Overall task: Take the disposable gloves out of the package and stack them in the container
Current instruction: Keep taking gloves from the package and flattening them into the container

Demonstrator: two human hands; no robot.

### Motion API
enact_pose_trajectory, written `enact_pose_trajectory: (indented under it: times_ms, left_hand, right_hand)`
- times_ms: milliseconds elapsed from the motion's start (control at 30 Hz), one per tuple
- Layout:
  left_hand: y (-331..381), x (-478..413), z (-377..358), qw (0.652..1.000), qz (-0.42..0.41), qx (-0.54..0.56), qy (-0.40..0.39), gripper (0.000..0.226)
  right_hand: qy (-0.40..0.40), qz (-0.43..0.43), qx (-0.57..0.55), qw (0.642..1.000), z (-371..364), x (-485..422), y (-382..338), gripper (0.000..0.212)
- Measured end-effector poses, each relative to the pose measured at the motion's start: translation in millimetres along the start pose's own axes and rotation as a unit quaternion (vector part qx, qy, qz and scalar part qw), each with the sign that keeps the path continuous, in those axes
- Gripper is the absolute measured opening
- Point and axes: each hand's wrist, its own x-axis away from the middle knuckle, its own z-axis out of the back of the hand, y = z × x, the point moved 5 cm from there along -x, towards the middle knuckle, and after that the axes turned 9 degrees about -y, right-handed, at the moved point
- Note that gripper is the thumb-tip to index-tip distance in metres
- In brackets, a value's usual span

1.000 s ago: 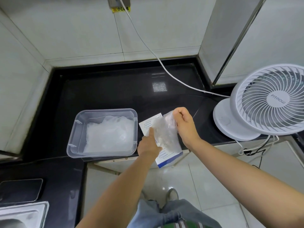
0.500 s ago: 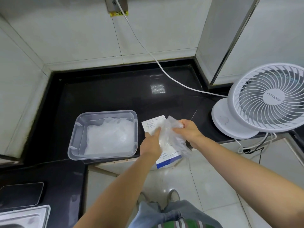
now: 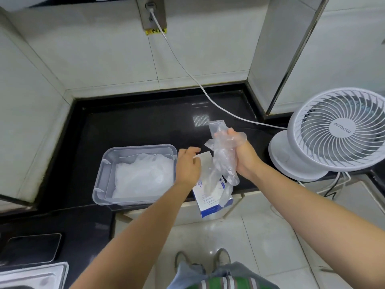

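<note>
The right hand (image 3: 248,155) grips a crumpled clear plastic glove (image 3: 224,161), fingers curled tight around it, lifted just right of the clear rectangular plastic container (image 3: 100,184). The left hand (image 3: 187,166) pinches the far end of the white-and-blue cardboard package (image 3: 210,202), right beside that container. A whitish heap of stacked gloves (image 3: 143,178) lies inside it.

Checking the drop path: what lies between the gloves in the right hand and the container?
In the head view, the left hand and the glove package it holds lie between the gloves and the container.
</note>
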Motion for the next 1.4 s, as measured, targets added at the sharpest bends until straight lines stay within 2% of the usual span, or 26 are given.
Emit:
enact_pose_trajectory:
  times_ms: [33, 100, 167, 200, 267, 333, 400, 433, 467, 500, 567, 667, 733, 800, 900, 1000, 1100, 1200, 1267, 1333, 1400]
  left_hand:
    - [4, -3, 12, 0.996, -0.001, 0.086, 0.015, 0.028]
    - [12, -4, 31, 0.958, 0.038, 0.285, -0.011, 0.032]
    - [15, -3, 47, 0.928, 0.07, 0.361, -0.062, 0.045]
    - [14, 0, 54, 0.931, 0.076, 0.346, -0.084, 0.048]
    - [7, 5, 60, 0.943, 0.083, 0.299, -0.12, 0.039]
    - [-6, 7, 65, 0.956, 0.099, 0.253, -0.11, 0.026]
    - [-18, 8, 76, 0.964, 0.119, 0.231, -0.052, 0.019]
    - [-22, 8, 82, 0.966, 0.113, 0.231, -0.019, 0.016]
    - [-26, 9, 91, 0.968, 0.095, 0.232, 0.013, 0.016]
    - [-30, 9, 99, 0.969, 0.074, 0.23, 0.041, 0.018]
    - [-37, 13, 116, 0.974, 0.046, 0.2, 0.095, 0.026]
    - [-50, 16, 138, 0.981, 0.045, 0.116, 0.15, 0.028]
    - [-56, 16, 147, 0.985, 0.042, 0.069, 0.153, 0.03]
    - [-65, 15, 152, 0.988, 0.032, 0.04, 0.144, 0.034]
    - [-77, 13, 155, 0.992, 0.039, 0.02, 0.121, 0.039]
    - [-92, 11, 160, 0.993, 0.036, 0.06, 0.093, 0.049]
    - [-107, 10, 168, 0.989, 0.061, 0.123, 0.058, 0.056]
    - [-126, 12, 181, 0.984, 0.101, 0.142, 0.038, 0.048]
    - [-139, 12, 187, 0.989, 0.096, 0.111, 0.031, 0.041]
    - [-147, 10, 190, 0.994, 0.088, 0.053, 0.034, 0.041]
    - [-149, 7, 191, 0.994, 0.087, -0.015, 0.057, 0.045]
  right_hand:
    - [-0.023, -0.005, -0.006, 1.0, -6, -1, 3, 0.054]
    - [-0.072, -0.029, -0.026, 0.997, -21, 1, 7, 0.047]
    - [-0.1, -0.045, -0.005, 0.994, -35, 1, 12, 0.037]
    - [-0.11, -0.048, 0.011, 0.993, -44, 1, 12, 0.036]
    - [-0.121, -0.072, 0.048, 0.989, -56, -1, 24, 0.052]
    - [-0.144, -0.123, 0.097, 0.977, -75, -1, 32, 0.061]
    - [-0.137, -0.151, 0.227, 0.952, -88, 2, 34, 0.041]
    - [-0.126, -0.155, 0.236, 0.951, -90, 0, 37, 0.03]
    - [-0.121, -0.148, 0.199, 0.961, -96, -2, 37, 0.027]
    - [-0.132, -0.151, 0.143, 0.969, -102, -2, 39, 0.033]
    - [-0.153, -0.136, 0.088, 0.975, -111, -9, 44, 0.055]
    - [-0.083, -0.084, 0.068, 0.991, -118, -18, 37, 0.059]
    - [-0.071, -0.038, 0.068, 0.994, -127, -24, 29, 0.062]
    - [-0.103, -0.022, 0.094, 0.99, -142, -21, 23, 0.057]
    - [-0.138, -0.068, 0.162, 0.975, -157, -21, 32, 0.046]
    - [-0.146, -0.105, 0.276, 0.944, -168, -27, 46, 0.046]
    - [-0.098, -0.107, 0.256, 0.956, -168, -36, 54, 0.024]
    - [-0.033, -0.078, 0.189, 0.978, -159, -45, 49, 0.013]
    - [-0.005, -0.082, 0.184, 0.98, -154, -53, 47, 0.012]
    - [0.023, -0.076, 0.229, 0.97, -152, -62, 47, 0.016]
    - [0.084, 0.012, 0.286, 0.954, -156, -66, 36, 0.03]
